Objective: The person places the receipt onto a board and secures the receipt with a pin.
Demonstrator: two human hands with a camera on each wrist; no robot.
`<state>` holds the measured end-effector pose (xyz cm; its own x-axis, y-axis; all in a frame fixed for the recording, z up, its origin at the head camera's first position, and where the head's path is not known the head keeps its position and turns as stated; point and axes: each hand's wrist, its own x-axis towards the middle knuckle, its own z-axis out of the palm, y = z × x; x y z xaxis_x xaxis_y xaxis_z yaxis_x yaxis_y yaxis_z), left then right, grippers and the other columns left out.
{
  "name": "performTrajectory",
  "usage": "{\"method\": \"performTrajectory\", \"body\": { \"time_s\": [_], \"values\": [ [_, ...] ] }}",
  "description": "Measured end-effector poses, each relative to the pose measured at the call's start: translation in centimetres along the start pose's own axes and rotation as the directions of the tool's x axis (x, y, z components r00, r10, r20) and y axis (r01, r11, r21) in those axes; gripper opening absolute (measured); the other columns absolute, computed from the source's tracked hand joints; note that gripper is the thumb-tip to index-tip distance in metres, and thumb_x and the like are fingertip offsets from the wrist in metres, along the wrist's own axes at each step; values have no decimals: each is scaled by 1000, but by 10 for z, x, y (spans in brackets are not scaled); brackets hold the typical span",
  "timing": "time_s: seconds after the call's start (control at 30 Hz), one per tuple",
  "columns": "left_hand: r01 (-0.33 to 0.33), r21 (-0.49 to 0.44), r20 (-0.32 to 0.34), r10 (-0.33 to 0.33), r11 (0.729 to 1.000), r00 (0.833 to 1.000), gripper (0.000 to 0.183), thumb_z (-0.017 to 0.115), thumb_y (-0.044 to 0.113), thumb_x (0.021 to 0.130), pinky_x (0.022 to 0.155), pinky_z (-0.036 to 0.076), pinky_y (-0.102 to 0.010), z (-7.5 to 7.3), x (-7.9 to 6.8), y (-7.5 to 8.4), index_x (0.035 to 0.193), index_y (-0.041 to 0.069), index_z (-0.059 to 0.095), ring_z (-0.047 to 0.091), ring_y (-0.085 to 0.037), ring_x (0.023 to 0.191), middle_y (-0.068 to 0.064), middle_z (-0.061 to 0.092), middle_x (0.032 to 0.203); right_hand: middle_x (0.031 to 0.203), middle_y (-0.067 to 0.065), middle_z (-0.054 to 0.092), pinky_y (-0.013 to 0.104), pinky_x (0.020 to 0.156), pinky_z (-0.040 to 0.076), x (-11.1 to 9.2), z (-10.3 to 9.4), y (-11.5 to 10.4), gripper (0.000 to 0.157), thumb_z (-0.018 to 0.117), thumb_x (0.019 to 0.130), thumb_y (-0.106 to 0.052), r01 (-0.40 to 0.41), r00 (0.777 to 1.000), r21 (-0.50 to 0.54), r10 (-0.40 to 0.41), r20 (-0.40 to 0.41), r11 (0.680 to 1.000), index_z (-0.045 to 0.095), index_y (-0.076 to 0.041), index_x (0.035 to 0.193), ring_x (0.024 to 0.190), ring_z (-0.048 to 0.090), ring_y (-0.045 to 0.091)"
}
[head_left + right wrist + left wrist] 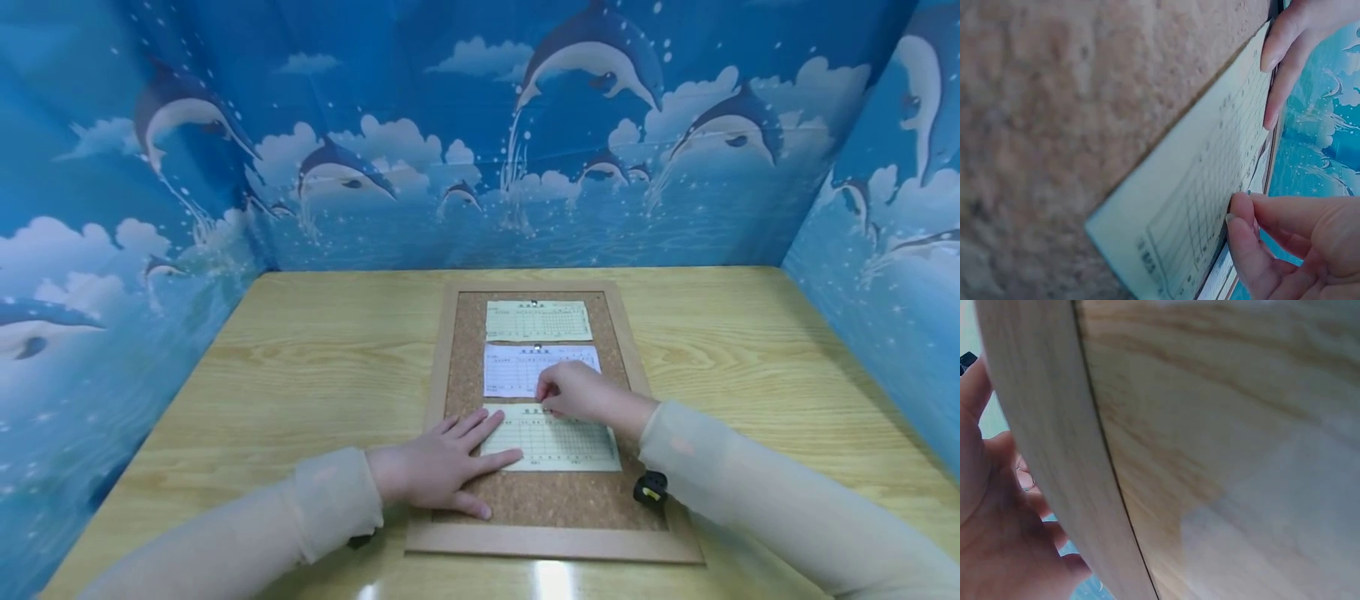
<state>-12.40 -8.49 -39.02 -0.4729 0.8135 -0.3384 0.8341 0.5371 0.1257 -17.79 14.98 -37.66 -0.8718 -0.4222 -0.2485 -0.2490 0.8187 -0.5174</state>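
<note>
A cork board (pixel 551 500) in a wooden frame lies on the table, bearing three printed slips in a column. My left hand (pixel 442 462) rests with spread fingers on the left side of the lowest, pale green slip (pixel 577 450) and on the board beside it. At that slip's top edge, my right hand (pixel 585 393) pinches a small pushpin between thumb and forefinger; the fingertips hide most of it. Above lie a white-lilac slip (pixel 502 368), partly behind the right hand, and another pale green slip (pixel 517 323). Each has a small shiny pin at its top middle.
The wood-grain table (pixel 337 350) extends on both sides of the board. Blue dolphin-print curtains (pixel 420 167) stand behind and at the sides. A black device (pixel 650 489) with a yellow mark sits at the right wrist, over the board's frame.
</note>
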Motion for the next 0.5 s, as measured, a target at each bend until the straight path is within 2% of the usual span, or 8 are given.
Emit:
{"method": "performTrajectory", "body": {
  "time_s": [0.13,0.5],
  "values": [
    [1,14,-6,0,1000,1000,74,40,64,88,109,17,-52,-1,0,0,150,34,15,3,-34,140,-16,-1,155,71,-3,59,26,62,45,-1,-2,0,11,64,85,-2,4,1000,-12,-4,-7,1000,66,-11,79,67,53,11],
    [8,-23,1,-8,1000,1000,73,41,64,87,109,15,-52,-1,-2,1,150,34,15,1,-32,140,-15,-2,155,69,-2,59,25,60,44,1,2,7,11,62,87,-3,-14,1000,67,16,-21,998,65,-9,79,62,54,10]
  ]
}}
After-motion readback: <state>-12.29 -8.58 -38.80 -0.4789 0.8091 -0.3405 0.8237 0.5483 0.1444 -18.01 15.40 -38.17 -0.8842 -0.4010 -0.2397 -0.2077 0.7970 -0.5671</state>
